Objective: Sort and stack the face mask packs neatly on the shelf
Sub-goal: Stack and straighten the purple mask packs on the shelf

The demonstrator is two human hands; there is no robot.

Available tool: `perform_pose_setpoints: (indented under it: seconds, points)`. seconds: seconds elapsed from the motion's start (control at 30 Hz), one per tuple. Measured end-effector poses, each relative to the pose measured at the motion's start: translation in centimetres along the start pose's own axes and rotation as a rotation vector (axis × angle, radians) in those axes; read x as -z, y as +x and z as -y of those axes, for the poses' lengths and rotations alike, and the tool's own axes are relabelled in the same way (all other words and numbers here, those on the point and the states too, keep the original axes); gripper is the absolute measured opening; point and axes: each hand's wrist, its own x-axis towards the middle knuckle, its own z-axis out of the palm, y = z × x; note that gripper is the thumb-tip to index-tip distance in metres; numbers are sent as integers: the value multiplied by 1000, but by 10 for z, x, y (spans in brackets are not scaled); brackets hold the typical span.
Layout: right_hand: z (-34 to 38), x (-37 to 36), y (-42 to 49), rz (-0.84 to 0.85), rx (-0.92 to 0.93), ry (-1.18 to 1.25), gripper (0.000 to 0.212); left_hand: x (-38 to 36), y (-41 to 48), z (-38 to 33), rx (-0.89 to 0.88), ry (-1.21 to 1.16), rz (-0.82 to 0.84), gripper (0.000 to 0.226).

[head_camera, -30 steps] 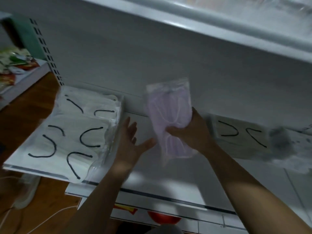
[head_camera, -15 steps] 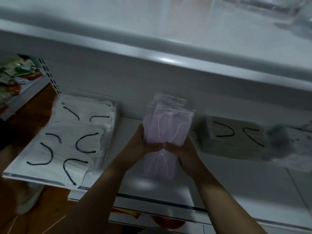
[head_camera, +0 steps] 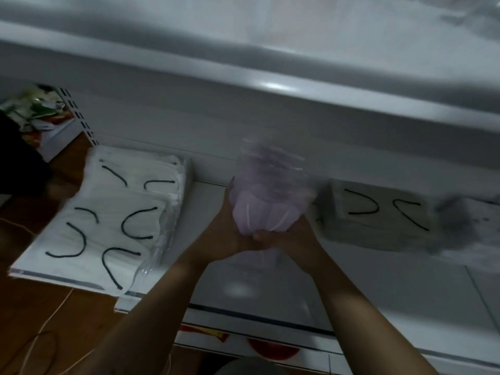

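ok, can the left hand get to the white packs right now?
Not yet, likely: left hand grips the purple pack with the right hand. Path to the white packs looks free.

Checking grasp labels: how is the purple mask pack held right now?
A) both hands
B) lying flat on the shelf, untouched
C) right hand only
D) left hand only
A: the left hand and right hand both grip the purple pack, which stands upright between them.

White shelf (head_camera: 378, 282) — mask stacks (head_camera: 108, 220)
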Motion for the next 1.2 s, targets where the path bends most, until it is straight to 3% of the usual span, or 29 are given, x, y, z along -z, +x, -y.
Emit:
perform_pose_setpoints:
  seconds: [0.17, 0.3, 0.4, 0.57, 0.7, 0.83, 0.87, 0.93, 0.97, 1.03, 1.07, 1.13, 1.2]
  points:
    - [20, -7, 16, -93, 8, -35, 95, 7, 2, -3, 37, -183, -87, 96]
    - [54, -5, 21, 59, -109, -313, 63, -1, -6, -7, 181, -723, -22, 67]
    - [62, 2, 18, 136, -151, -537, 91, -12, -13, -4, 267, -878, -71, 75]
    - [43, -7, -5, 136, -266, -491, 131, -29, -21, 5, 320, -1020, -178, 84]
    - [45, -6, 5, 152, -118, -819, 111, -43, -22, 15, 320, -1012, -236, 92]
    - [55, 11, 26, 202, 53, -1168, 100, -35, -26, 9, 311, -1000, -288, 63]
    - [55, 15, 29, 232, 86, -1227, 100, -32, -31, 5, 339, -928, -371, 59]
    - [51, 21, 32, 303, 110, -1294, 101, -23, -49, 3, 379, -571, -643, 92]
    - [47, 22, 32, 345, 116, -1323, 99, -18, -61, 3, 337, -336, -774, 113]
    - [35, 23, 31, 409, 161, -1372, 93, -13, -83, -1, 131, 203, -864, 126]
    - [30, 22, 32, 421, 182, -1388, 91, -12, -89, -3, -12, 502, -813, 122]
    - [26, 22, 34, 421, 195, -1405, 92, -8, -82, -10, -252, 1018, -551, 121]
    - [26, 22, 36, 416, 210, -1435, 94, -6, -59, -18, -247, 1260, -280, 135]
